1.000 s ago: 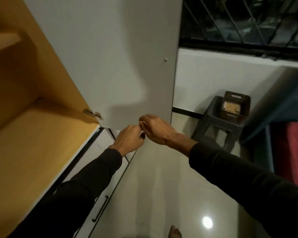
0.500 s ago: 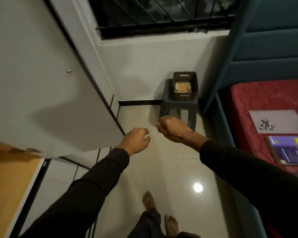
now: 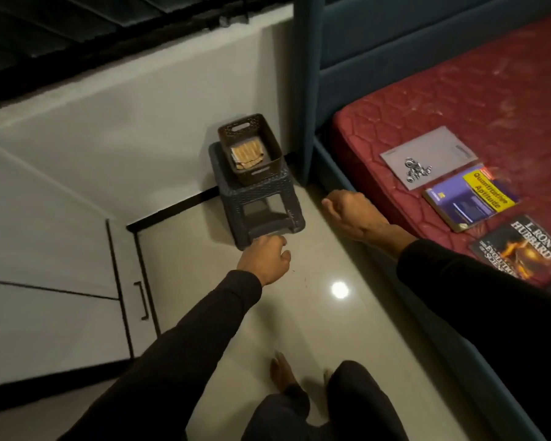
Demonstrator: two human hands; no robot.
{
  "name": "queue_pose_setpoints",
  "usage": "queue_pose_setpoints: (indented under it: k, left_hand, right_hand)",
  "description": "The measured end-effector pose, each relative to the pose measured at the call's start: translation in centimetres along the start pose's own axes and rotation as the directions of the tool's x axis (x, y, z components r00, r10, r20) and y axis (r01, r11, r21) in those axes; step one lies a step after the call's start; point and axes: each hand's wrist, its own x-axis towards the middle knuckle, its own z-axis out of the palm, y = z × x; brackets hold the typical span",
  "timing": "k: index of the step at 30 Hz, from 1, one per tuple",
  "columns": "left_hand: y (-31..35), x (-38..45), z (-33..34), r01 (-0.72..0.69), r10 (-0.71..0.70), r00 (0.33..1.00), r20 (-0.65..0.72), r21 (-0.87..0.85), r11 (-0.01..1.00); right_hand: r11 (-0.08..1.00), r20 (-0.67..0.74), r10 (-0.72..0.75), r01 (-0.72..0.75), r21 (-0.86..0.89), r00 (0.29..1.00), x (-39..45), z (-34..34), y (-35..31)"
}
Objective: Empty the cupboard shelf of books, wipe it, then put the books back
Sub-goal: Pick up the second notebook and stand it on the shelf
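Cupboard [image 3: 54, 313]: I see only its white lower doors at 9 o'clock; the shelf is out of view, so I cannot tell whether it has been wiped.
Left hand [image 3: 263, 261]: I read the fingers as loosely curled and holding nothing, low over the floor in front of the stool [image 3: 258, 202].
Basket [image 3: 250, 148]: it sits on the stool at 12 o'clock; its tan contents are too blurred for me to name.
Right hand [image 3: 352, 214]: curled into a loose fist beside the bed edge; I see nothing in it, though the palm faces away.
Books: 3 lie flat on the red mattress [image 3: 506, 90] at 2 to 3 o'clock: a grey booklet [image 3: 428, 157], a purple-and-yellow book [image 3: 469, 198], and a dark paperback [image 3: 522, 249] partly behind my right sleeve.
Risk: the paperback lies nearest the mattress edge, so I judge a hasty reach or the sleeve could knock it to the floor.
Risk: stacking all 3 in 1 grab could let the thin booklet slide out.
Hidden: no cloth is in view.
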Motion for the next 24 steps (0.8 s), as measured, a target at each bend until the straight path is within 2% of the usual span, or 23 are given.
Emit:
queue_pose_setpoints:
  k: [9, 15, 24]
  left_hand:
    - [7.1, 11.0, 1.8, -0.157, 0.138, 0.98, 0.146, 0.123, 0.98]
    - [13.1, 18.7, 4.1, -0.184, 0.162, 0.973, 0.167, 0.123, 0.975]
    - [19.9, 29.3, 8.9, -0.243, 0.217, 0.95, 0.223, 0.092, 0.966]
  right_hand:
    - [0.967, -0.125, 0.251, -0.243, 0.074, 0.96, 2.0, -1.8, 12.7]
    - [0.936, -0.093, 0.342, -0.33, 0.121, 0.935, 3.9, -2.6, 21.5]
    - [0.876, -0.057, 0.464, -0.448, 0.179, 0.884, 7.1, -2.3, 30.5]
